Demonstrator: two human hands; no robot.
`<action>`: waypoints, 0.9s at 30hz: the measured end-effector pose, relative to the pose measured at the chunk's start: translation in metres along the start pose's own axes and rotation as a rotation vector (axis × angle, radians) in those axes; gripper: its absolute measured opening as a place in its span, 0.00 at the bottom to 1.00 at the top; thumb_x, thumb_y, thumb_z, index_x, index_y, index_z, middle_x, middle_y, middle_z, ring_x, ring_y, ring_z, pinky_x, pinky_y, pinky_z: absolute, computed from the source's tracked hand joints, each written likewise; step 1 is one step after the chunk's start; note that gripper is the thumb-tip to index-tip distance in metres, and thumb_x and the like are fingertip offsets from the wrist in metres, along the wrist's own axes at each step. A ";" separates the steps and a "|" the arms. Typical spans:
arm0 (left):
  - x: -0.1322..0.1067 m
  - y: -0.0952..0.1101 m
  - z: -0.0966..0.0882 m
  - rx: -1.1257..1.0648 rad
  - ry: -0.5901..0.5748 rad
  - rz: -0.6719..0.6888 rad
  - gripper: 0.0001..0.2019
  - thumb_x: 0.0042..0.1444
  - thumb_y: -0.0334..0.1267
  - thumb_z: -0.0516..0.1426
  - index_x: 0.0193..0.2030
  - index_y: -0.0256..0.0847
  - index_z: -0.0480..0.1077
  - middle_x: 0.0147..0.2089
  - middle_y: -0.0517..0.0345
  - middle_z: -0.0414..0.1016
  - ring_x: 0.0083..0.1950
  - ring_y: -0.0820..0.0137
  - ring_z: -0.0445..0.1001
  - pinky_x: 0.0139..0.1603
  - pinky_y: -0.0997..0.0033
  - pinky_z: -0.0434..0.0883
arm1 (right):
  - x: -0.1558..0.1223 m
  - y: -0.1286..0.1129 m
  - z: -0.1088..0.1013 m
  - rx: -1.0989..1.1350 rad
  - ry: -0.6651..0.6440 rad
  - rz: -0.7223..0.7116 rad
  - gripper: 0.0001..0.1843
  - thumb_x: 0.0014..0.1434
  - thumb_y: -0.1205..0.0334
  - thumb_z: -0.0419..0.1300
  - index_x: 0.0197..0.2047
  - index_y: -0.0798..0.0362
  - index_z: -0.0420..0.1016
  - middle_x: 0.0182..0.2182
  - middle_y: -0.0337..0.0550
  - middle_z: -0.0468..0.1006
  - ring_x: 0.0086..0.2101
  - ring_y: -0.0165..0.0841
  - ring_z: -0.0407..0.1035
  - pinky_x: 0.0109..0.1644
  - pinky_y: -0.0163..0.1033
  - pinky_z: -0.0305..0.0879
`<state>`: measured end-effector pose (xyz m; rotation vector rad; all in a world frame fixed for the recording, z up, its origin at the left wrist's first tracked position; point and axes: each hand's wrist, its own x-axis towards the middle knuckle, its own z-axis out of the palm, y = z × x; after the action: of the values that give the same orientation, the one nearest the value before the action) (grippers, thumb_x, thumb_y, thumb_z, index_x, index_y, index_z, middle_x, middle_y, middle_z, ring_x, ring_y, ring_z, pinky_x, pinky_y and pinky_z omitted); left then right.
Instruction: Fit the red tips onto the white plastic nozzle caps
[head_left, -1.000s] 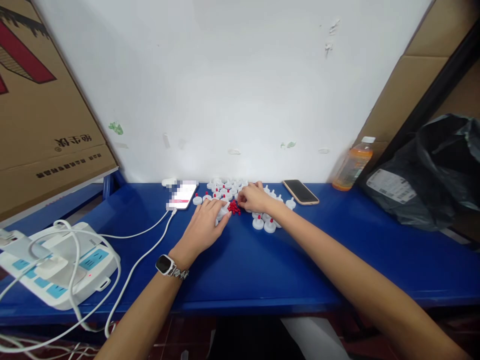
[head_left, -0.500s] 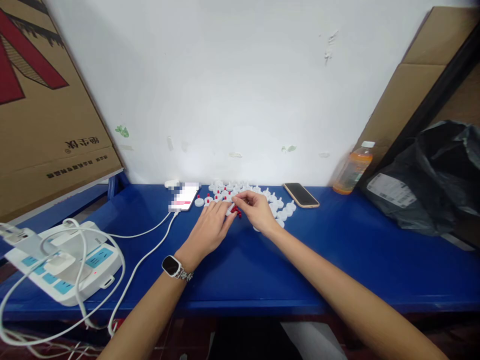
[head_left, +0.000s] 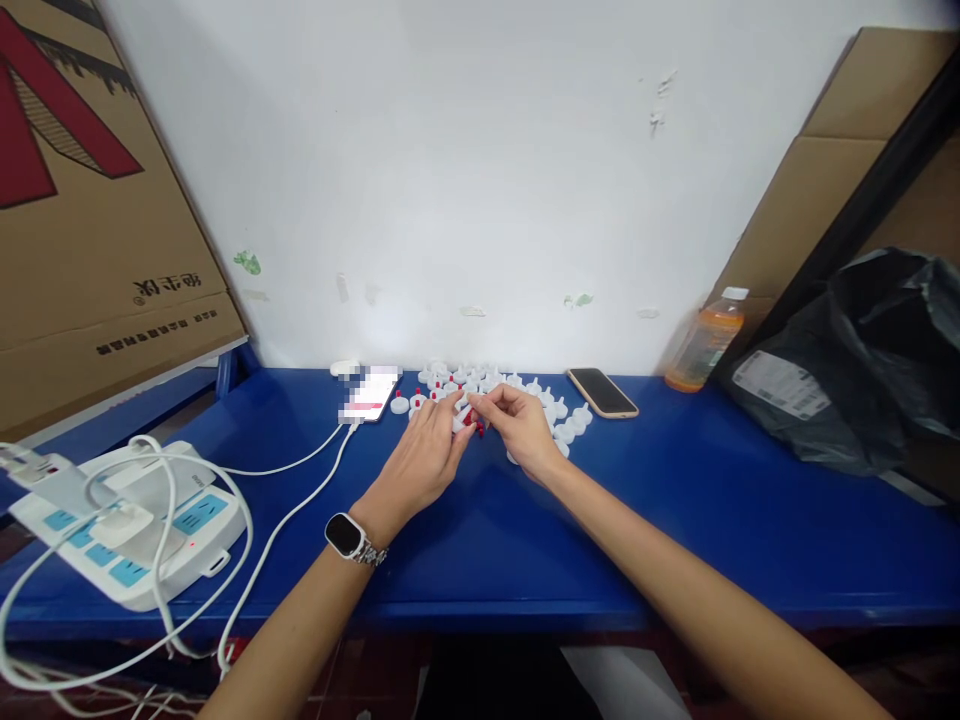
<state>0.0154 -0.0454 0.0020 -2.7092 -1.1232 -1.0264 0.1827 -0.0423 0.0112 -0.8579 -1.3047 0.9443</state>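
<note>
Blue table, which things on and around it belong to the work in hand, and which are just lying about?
In use:
- left hand, holding a white nozzle piece
- right hand, fingers at that piece
- other white pieces
- small red pieces

Apparently just lying about:
- lit phone
- dark-screened phone
- bottle
- power strip
- black bag

Both forearms reach in from the lower corners, elbows out of frame. Left hand (head_left: 424, 448): back up, fingers (head_left: 439, 412) bent, thumb (head_left: 460, 442) below, in a grip. Right hand (head_left: 525, 425): thumb and index pinched, other fingers curled. Fingertips of both just beside each other. Left wrist (head_left: 373, 515) and right wrist (head_left: 556, 468) angled inward.
</note>
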 end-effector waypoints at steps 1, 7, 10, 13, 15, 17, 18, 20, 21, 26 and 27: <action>0.000 0.000 -0.001 -0.005 -0.002 0.004 0.22 0.71 0.44 0.43 0.66 0.34 0.53 0.58 0.39 0.67 0.57 0.57 0.66 0.61 0.49 0.66 | -0.001 -0.001 0.000 0.002 0.002 0.003 0.21 0.50 0.43 0.69 0.26 0.52 0.72 0.22 0.38 0.74 0.25 0.29 0.65 0.32 0.37 0.62; 0.000 0.001 -0.002 -0.025 0.001 0.024 0.21 0.71 0.43 0.44 0.66 0.37 0.55 0.58 0.41 0.68 0.57 0.56 0.67 0.60 0.48 0.67 | -0.002 -0.002 0.002 0.051 -0.029 0.005 0.21 0.45 0.44 0.72 0.28 0.51 0.73 0.25 0.38 0.76 0.26 0.30 0.69 0.35 0.38 0.67; 0.000 0.000 0.000 -0.036 -0.006 0.025 0.22 0.71 0.43 0.44 0.67 0.36 0.54 0.56 0.41 0.68 0.56 0.56 0.68 0.60 0.47 0.68 | -0.002 -0.002 0.001 0.038 -0.048 0.017 0.21 0.45 0.44 0.72 0.27 0.51 0.70 0.23 0.37 0.74 0.25 0.30 0.68 0.33 0.38 0.67; -0.001 0.000 0.002 -0.060 -0.021 0.021 0.23 0.71 0.43 0.43 0.69 0.35 0.51 0.58 0.39 0.67 0.58 0.55 0.67 0.61 0.47 0.67 | -0.003 -0.006 0.001 0.042 -0.059 0.024 0.21 0.45 0.45 0.72 0.26 0.50 0.69 0.22 0.36 0.72 0.25 0.29 0.67 0.33 0.38 0.66; -0.002 0.001 0.002 -0.079 -0.016 0.021 0.24 0.71 0.43 0.43 0.70 0.35 0.49 0.62 0.37 0.64 0.63 0.54 0.64 0.64 0.46 0.65 | -0.004 -0.009 0.001 0.049 -0.071 0.019 0.21 0.46 0.46 0.72 0.26 0.51 0.68 0.22 0.36 0.71 0.25 0.29 0.66 0.33 0.38 0.65; -0.003 0.003 0.001 -0.109 -0.016 0.017 0.25 0.71 0.42 0.43 0.70 0.35 0.48 0.64 0.37 0.63 0.65 0.54 0.63 0.66 0.45 0.63 | -0.007 -0.011 0.002 0.045 -0.087 0.011 0.21 0.46 0.46 0.72 0.25 0.51 0.68 0.22 0.36 0.71 0.26 0.30 0.67 0.34 0.38 0.65; -0.003 0.004 0.001 -0.127 -0.019 0.012 0.25 0.71 0.42 0.43 0.71 0.36 0.47 0.65 0.38 0.63 0.65 0.55 0.63 0.66 0.46 0.63 | -0.008 -0.011 0.002 0.041 -0.092 0.008 0.21 0.46 0.46 0.71 0.26 0.50 0.68 0.22 0.36 0.71 0.26 0.30 0.67 0.34 0.38 0.65; -0.002 0.005 0.000 -0.157 -0.025 -0.001 0.25 0.71 0.43 0.43 0.71 0.37 0.47 0.65 0.38 0.63 0.66 0.56 0.63 0.67 0.47 0.63 | -0.008 -0.011 0.003 0.031 -0.096 -0.001 0.21 0.47 0.45 0.70 0.26 0.50 0.67 0.23 0.36 0.72 0.26 0.30 0.67 0.34 0.38 0.66; -0.002 0.005 -0.001 -0.162 -0.024 -0.010 0.25 0.71 0.43 0.43 0.71 0.38 0.46 0.65 0.39 0.63 0.66 0.56 0.63 0.66 0.47 0.63 | -0.006 -0.010 0.003 0.020 -0.102 -0.011 0.20 0.48 0.45 0.70 0.27 0.50 0.67 0.23 0.36 0.72 0.26 0.30 0.67 0.33 0.38 0.65; 0.001 -0.010 -0.009 -0.081 0.110 -0.152 0.30 0.69 0.47 0.48 0.72 0.37 0.45 0.57 0.43 0.69 0.58 0.57 0.68 0.61 0.51 0.66 | 0.037 -0.003 0.002 -0.197 -0.073 -0.156 0.13 0.54 0.52 0.65 0.30 0.51 0.68 0.25 0.39 0.75 0.28 0.31 0.69 0.34 0.38 0.65; 0.002 -0.015 -0.011 -0.048 0.153 -0.185 0.28 0.68 0.46 0.49 0.70 0.37 0.49 0.54 0.45 0.70 0.56 0.58 0.68 0.60 0.52 0.66 | 0.052 0.000 0.003 -0.268 -0.059 -0.172 0.10 0.55 0.55 0.64 0.30 0.51 0.69 0.26 0.39 0.76 0.28 0.32 0.70 0.35 0.38 0.65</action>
<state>0.0005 -0.0364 0.0090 -2.5468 -1.3570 -1.2767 0.1807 0.0059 0.0316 -0.9098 -1.5535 0.6733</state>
